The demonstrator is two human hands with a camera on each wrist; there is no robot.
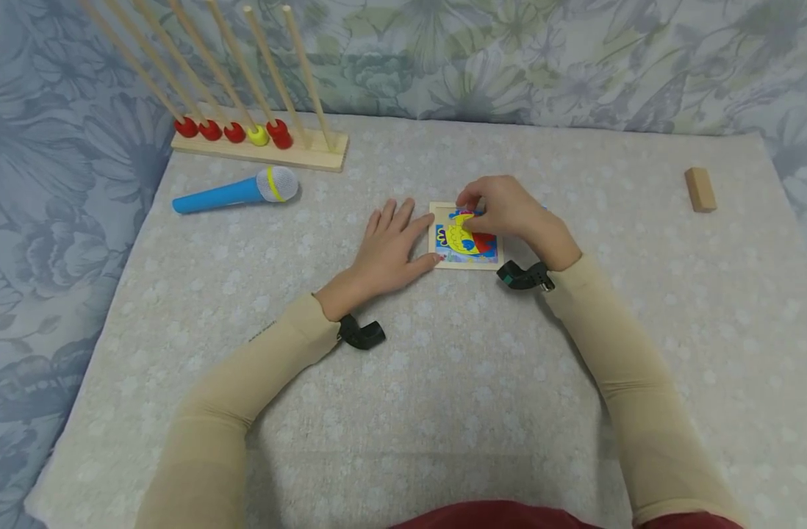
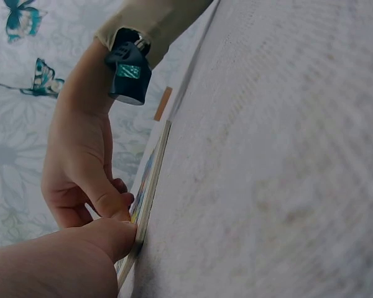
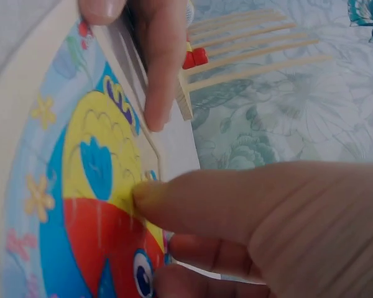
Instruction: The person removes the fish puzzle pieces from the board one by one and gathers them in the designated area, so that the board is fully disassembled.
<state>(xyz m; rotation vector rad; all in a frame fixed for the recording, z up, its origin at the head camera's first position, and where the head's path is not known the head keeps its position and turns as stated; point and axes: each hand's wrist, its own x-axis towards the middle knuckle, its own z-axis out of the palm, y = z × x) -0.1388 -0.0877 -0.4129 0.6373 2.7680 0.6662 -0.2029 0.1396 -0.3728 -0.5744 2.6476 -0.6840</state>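
Observation:
A small fish puzzle [image 1: 470, 246] in a pale wooden frame lies on the table. It shows a yellow and red fish on a blue sea; bare wood appears in its far left corner. My left hand [image 1: 392, 253] lies spread at the frame's left side, thumb and index finger touching the edge. Over the far part of the puzzle, my right hand [image 1: 506, 209] has its fingers curled and pinches a puzzle piece [image 1: 466, 214] with blue and pink on it. In the right wrist view the thumb [image 3: 168, 195] presses on the yellow body; the other fingertips are partly hidden.
A wooden stand with upright rods [image 1: 311, 156] and red and yellow beads is at the back left. In front of it lies a blue toy microphone [image 1: 225, 195]. A wooden block [image 1: 700, 189] sits at the far right. Patterned fabric [image 1: 443, 66] rises behind the table.

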